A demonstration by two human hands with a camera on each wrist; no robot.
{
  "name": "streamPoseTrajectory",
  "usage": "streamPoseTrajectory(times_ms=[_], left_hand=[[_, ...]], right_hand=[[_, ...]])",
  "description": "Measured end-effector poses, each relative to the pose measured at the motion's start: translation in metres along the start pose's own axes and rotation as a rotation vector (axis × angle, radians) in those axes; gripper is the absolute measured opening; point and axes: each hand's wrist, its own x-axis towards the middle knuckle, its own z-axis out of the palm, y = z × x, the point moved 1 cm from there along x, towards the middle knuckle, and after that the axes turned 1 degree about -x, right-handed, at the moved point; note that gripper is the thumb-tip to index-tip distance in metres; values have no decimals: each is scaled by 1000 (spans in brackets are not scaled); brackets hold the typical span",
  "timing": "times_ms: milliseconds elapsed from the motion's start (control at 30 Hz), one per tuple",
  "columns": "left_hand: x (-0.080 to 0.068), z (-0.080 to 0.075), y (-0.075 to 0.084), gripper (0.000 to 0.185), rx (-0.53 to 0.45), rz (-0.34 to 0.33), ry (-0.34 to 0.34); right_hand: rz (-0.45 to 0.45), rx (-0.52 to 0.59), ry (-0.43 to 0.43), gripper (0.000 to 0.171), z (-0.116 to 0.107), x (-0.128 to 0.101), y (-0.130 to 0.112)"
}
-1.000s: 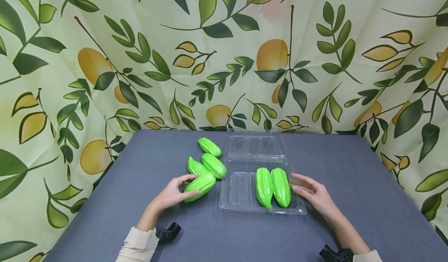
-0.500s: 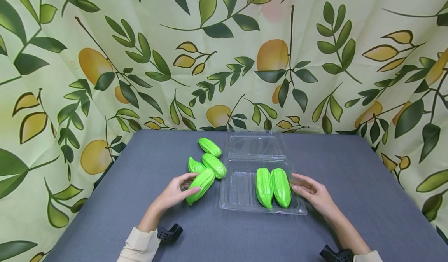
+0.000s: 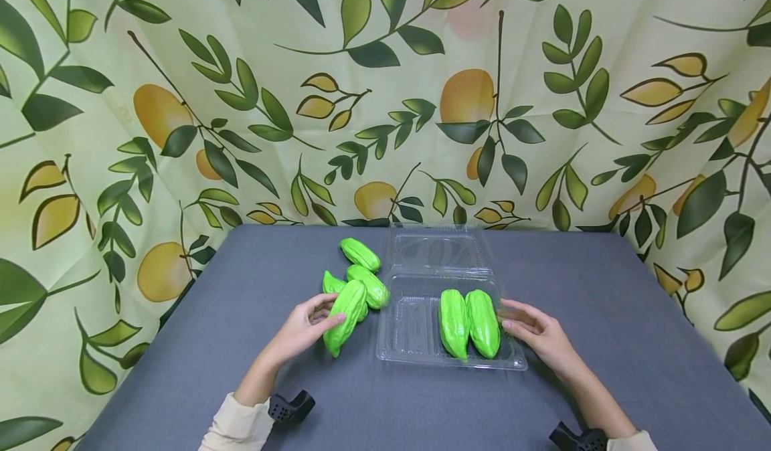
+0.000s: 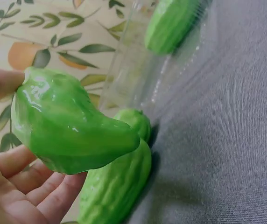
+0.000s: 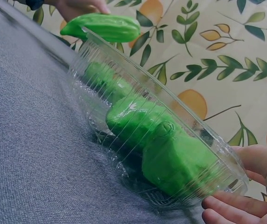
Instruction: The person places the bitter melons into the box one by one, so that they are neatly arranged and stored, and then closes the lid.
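Observation:
My left hand [image 3: 301, 328] grips a glossy green ridged bitter melon [image 3: 352, 302] between thumb and fingers. Its narrow tip points down toward me in the head view; the left wrist view shows the melon [image 4: 73, 126] held over the others. Three more lie behind it: a far bitter melon [image 3: 359, 253], a middle one [image 3: 369, 286] and a partly hidden one [image 3: 332, 282]. Thumb and fingers of my right hand [image 3: 538, 330] hold the right side of an open clear plastic clamshell container [image 3: 409, 327]. Two bitter melons [image 3: 454, 324] lie side by side in its right half.
The container's hinged lid [image 3: 440, 249] lies folded back, away from me. Everything stands on a grey cloth-covered table [image 3: 578, 284]. A leaf-and-fruit patterned curtain [image 3: 391, 136] rises behind its far edge. Black wrist cameras [image 3: 292, 407] sit on both wrists.
The bitter melon in my left hand has turned from slanting to more upright in the head view, its lower tip swinging toward me. My right hand and the container have stayed put.

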Motion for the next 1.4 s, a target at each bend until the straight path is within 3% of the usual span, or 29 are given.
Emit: streamPoseTrajectory(times_ms=[367, 733, 1133, 1400], left_hand=[[0, 6, 12, 50, -65, -51, 42], [2, 16, 24, 51, -217, -108, 64], [10, 35, 37, 60, -271, -112, 57], [17, 51, 44, 63, -310, -105, 24]], right_hand=[[1, 1, -9, 49, 0, 0, 1], [-27, 5, 3, 48, 2, 0, 1], [-65, 56, -1, 47, 1, 0, 2], [-23, 29, 1, 48, 1, 1, 2]])
